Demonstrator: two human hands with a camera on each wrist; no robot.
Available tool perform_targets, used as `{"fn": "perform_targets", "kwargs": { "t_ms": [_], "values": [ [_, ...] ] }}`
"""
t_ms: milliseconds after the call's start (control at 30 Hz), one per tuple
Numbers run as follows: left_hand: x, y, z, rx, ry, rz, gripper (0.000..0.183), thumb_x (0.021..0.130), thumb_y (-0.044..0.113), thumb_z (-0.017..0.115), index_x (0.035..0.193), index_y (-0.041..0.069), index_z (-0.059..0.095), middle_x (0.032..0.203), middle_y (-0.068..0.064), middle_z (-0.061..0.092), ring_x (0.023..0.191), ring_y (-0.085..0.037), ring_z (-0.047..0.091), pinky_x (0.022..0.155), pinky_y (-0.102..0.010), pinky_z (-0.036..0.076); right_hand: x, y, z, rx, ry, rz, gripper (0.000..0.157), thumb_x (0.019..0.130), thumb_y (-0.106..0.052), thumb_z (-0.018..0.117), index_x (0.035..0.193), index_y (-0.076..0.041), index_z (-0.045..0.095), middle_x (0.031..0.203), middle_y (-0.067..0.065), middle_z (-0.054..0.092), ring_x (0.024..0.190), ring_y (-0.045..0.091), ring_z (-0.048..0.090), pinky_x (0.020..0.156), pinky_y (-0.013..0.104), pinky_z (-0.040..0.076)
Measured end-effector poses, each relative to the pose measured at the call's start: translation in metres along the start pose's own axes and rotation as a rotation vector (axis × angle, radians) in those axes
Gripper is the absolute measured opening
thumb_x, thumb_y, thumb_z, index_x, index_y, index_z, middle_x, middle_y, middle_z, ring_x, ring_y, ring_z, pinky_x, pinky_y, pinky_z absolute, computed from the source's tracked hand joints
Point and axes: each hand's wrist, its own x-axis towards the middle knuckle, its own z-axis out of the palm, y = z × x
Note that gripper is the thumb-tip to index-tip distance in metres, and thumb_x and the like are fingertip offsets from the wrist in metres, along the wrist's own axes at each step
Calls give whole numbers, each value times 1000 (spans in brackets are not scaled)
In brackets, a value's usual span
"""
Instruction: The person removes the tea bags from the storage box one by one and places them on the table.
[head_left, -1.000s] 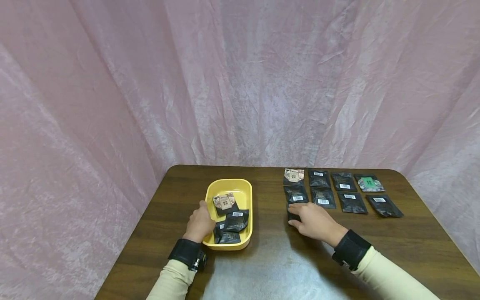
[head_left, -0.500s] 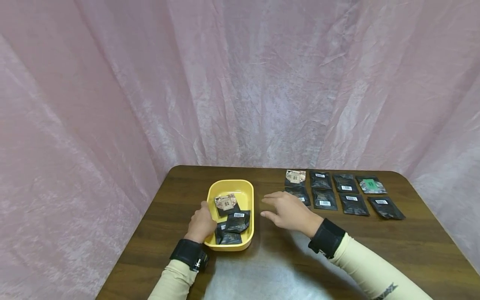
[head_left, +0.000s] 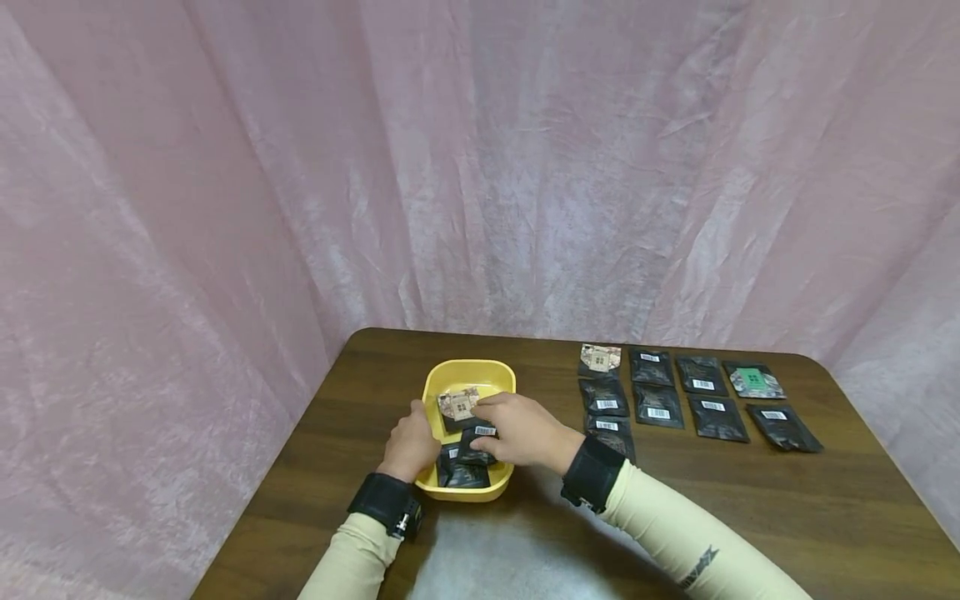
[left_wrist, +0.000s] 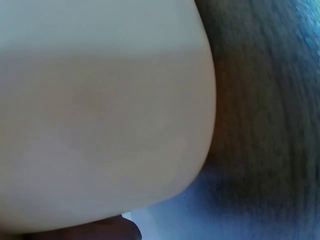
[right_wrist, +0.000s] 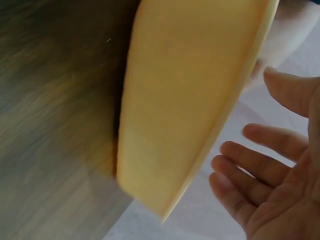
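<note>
A yellow plastic tub [head_left: 468, 495] stands on the table with several small black packets [head_left: 465, 476] inside. One packet [head_left: 457, 405] there has a beige patterned label. My left hand [head_left: 411, 442] grips the tub's left rim; its thumb is hidden in the head view. Over the right rim, my right hand [head_left: 522, 431] reaches to the packets. The right wrist view shows this hand [right_wrist: 280, 185] with fingers spread and slightly bent, holding nothing, beside the tub wall [right_wrist: 175, 110]. Skin close to the lens fills most of the left wrist view.
More flat black packets [head_left: 658, 406] lie in rows at the table's right. One [head_left: 753, 380] bears a green label. The nearest [head_left: 610, 436] starts a front row at the left. A pink curtain [head_left: 525, 167] hangs behind the wooden table [head_left: 712, 508].
My right hand has let go of the front-row packet, leaving it on the table, and moved left to above the tub. My left hand keeps its hold on the rim.
</note>
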Motion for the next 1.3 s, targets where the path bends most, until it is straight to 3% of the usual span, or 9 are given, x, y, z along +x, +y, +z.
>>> {"fn": "perform_targets", "kwargs": {
  "t_ms": [167,400,667,767,867,1033,1167,1300],
  "values": [
    [-1,-1,0,-4,-6,-1,62,90,4,72,144,1,42,104,-21,67,83,-31,66,67,-42,54,13,-8,13,-81,-97,-6,57,91,-47,82,131,-8,74,126,5,77,116,19,73,105,40,56],
    [1,0,0,3,-10,-7,61,90,5,73,143,1,43,103,-21,67,82,-30,65,65,-41,52,20,-16,26,-154,-247,75,74,86,-57,83,140,-8,68,139,9,71,128,25,67,108,42,49],
    [0,1,-1,4,-13,-7,62,89,5,73,143,1,42,105,-21,68,83,-31,66,66,-41,53,20,-16,40,-169,-311,121,77,83,-53,86,142,-8,67,134,7,73,116,22,70,95,35,49],
    [0,1,-1,4,-18,-11,63,90,5,72,145,1,42,106,-22,68,84,-31,66,66,-41,53,19,-16,41,-168,-296,113,66,86,-46,86,138,-10,69,125,4,76,107,18,71,91,35,48],
    [0,2,-1,5,-16,-9,62,89,5,71,144,0,42,105,-21,67,84,-31,66,66,-41,53,18,-16,42,-176,-264,96,45,88,-33,83,126,-12,74,107,1,79,91,15,70,85,34,49],
    [0,1,-1,4,-1,5,60,87,4,72,140,0,43,101,-20,66,83,-31,65,65,-41,53,16,-14,46,-160,-203,86,15,87,-18,73,102,-16,75,78,-5,70,66,10,58,71,31,50],
    [-1,0,-1,3,-1,5,59,87,4,73,138,1,44,100,-20,66,82,-31,65,64,-41,52,15,-13,48,-134,-173,94,6,86,-17,72,91,-19,73,70,-7,63,61,8,53,61,30,48],
    [-1,-1,-1,-1,-7,4,59,87,4,73,138,1,44,100,-20,65,82,-31,64,64,-40,52,15,-14,49,-116,-161,104,8,83,-16,75,89,-19,72,70,-7,64,61,8,54,59,31,47]
  ]
}}
